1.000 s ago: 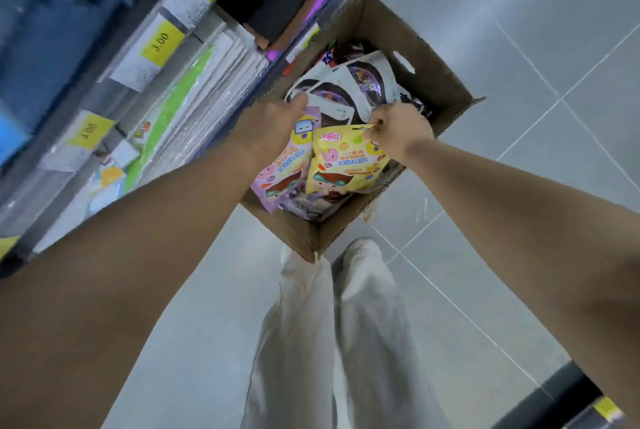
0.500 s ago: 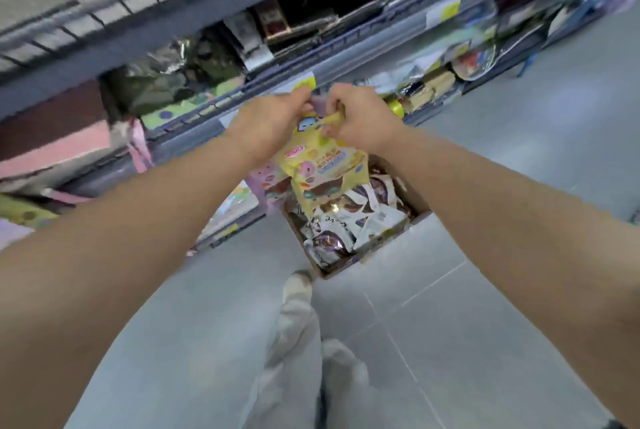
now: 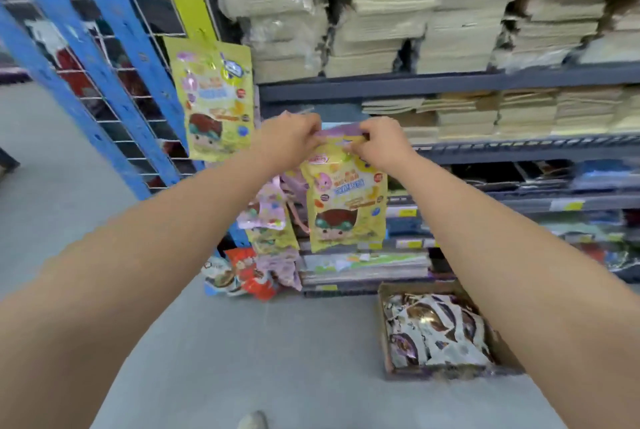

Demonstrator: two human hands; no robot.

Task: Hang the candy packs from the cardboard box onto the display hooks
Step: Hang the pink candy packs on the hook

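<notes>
My left hand [image 3: 289,137] and my right hand [image 3: 381,142] pinch the top edges of candy packs held up in front of the shelves. A yellow candy pack [image 3: 346,200] with a cartoon face hangs from both hands. A pink candy pack [image 3: 266,206] dangles behind it, under my left hand. Another yellow pack [image 3: 214,99] hangs on the wire grid [image 3: 145,23] at upper left. The cardboard box [image 3: 384,335] sits on the floor at lower right, holding several brown and white packs [image 3: 436,331].
More hanging packs [image 3: 256,272], red and pink, cluster low on the blue rack [image 3: 104,57]. Dark shelves [image 3: 450,82] with stacked beige paper goods fill the right. Grey floor [image 3: 259,359] lies below, and my shoe tip [image 3: 252,421] shows at the bottom edge.
My hands lifted the yellow and pink packs out of the box and up to shelf height. The view swung from the box on the floor to the rack and shelves.
</notes>
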